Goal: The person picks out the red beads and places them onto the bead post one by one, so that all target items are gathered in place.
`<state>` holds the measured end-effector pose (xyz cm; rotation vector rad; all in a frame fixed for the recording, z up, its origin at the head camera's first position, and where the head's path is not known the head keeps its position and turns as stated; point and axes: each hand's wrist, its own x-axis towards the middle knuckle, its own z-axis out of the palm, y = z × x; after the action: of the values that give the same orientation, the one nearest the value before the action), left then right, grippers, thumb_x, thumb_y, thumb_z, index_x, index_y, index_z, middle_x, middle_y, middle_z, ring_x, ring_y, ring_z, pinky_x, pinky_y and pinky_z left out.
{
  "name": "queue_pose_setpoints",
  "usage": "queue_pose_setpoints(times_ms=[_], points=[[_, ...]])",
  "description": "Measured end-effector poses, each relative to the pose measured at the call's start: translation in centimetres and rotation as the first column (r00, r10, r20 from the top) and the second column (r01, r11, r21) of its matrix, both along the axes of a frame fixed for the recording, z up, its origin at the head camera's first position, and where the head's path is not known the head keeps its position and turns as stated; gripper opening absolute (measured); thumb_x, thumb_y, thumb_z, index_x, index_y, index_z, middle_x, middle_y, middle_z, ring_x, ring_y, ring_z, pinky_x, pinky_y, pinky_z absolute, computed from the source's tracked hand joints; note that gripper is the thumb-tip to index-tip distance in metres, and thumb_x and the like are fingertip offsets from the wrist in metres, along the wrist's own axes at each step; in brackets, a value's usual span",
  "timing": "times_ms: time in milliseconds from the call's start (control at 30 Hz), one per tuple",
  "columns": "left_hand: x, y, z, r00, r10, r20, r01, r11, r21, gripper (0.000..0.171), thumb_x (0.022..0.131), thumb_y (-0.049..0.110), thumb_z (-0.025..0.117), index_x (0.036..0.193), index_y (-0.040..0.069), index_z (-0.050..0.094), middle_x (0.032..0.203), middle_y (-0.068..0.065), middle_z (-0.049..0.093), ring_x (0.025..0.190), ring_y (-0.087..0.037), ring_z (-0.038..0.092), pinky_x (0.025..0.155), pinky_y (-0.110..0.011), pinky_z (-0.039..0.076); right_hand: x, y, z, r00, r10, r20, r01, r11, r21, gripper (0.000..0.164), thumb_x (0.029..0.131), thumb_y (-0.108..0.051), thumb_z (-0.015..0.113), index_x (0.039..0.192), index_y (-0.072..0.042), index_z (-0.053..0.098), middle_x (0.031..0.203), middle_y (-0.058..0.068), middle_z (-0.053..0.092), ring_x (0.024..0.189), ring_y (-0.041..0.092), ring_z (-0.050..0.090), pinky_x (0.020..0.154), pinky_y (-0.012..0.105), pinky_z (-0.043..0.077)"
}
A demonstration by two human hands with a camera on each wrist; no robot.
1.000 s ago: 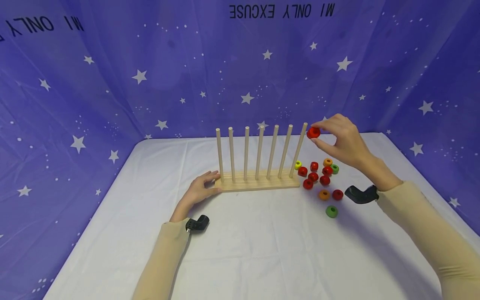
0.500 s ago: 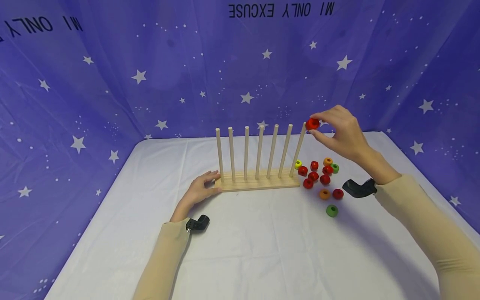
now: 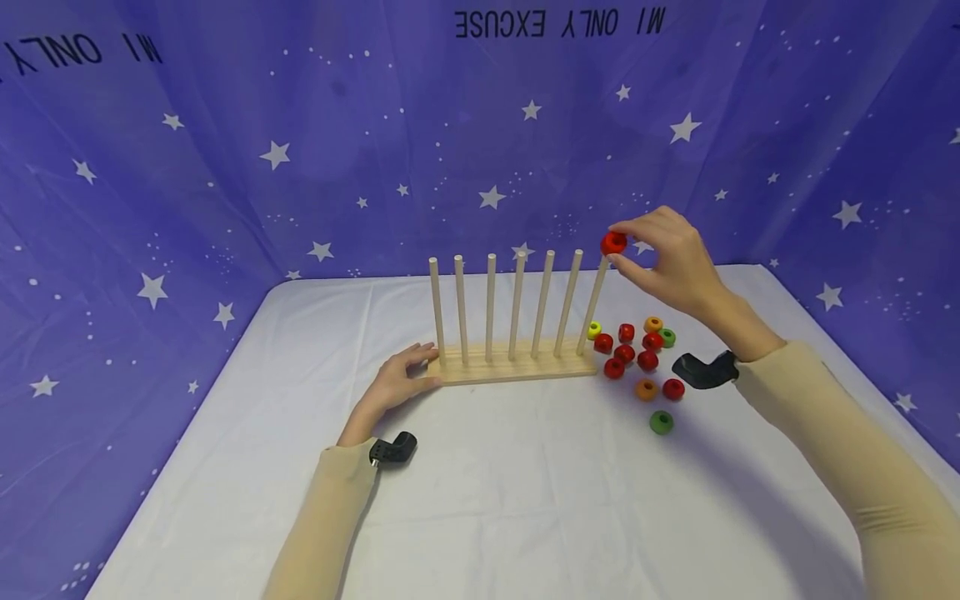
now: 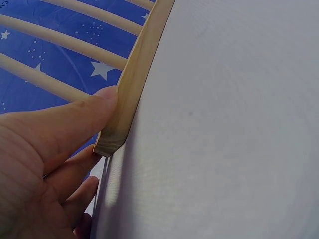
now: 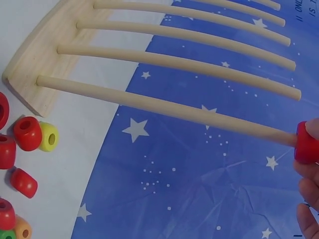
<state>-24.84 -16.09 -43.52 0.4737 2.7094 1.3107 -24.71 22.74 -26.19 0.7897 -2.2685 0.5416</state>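
A wooden rack (image 3: pixel 510 374) with a flat base and a row of several upright pegs stands on the table. My left hand (image 3: pixel 395 383) grips the left end of its base; in the left wrist view the thumb (image 4: pixel 102 102) lies on the long edge and the fingers are at the end. My right hand (image 3: pixel 681 262) pinches a red bead (image 3: pixel 608 247) between thumb and fingers. That bead is at the tip of the rightmost peg (image 3: pixel 592 307). In the right wrist view, the peg's end (image 5: pixel 284 135) meets the bead and is hidden by it.
Right of the rack lie several loose red beads (image 3: pixel 614 368), plus orange beads (image 3: pixel 647 389), green beads (image 3: pixel 662 422) and a yellow bead (image 3: pixel 594 330). A white cloth (image 3: pixel 480 483) covers the table. Behind it hangs a purple star-patterned curtain (image 3: pixel 420 150).
My right hand has raised the red bead and moved it left, from beside the rightmost peg to that peg's tip. The left hand keeps its hold on the base.
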Motion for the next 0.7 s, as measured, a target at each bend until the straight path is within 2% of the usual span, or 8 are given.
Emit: queue_pose_setpoints(times_ms=[267,700], points=[[-0.07,0.12,0.15,1.0,0.004,0.004,-0.004,1.0,0.006,0.055,0.08,0.016,0.072,0.129,0.001,0.054,0.145,-0.015,0.044,0.143,-0.038,0.026,0.118,-0.054,0.016,-0.38,-0.18,-0.21,0.999,-0.039,0.006,0.039,0.999,0.021,0.032,0.077,-0.006,0.073,0.108,0.0,0.067,0.097,0.017,0.07,0.087,0.025,0.053,0.072,0.031,0.042],[0.1,0.12,0.25,1.0,0.012,0.026,-0.012,1.0,0.003,0.054,0.08,0.017,0.072,0.13,0.002,0.054,0.146,-0.014,0.043,0.143,-0.036,0.026,0.118,-0.055,0.017,-0.77,-0.28,-0.93,0.998,-0.055,0.041,0.055,0.999,0.001,0.03,0.078,-0.009,0.072,0.106,0.001,0.067,0.094,0.017,0.069,0.084,0.024,0.052,0.069,0.03,0.041]])
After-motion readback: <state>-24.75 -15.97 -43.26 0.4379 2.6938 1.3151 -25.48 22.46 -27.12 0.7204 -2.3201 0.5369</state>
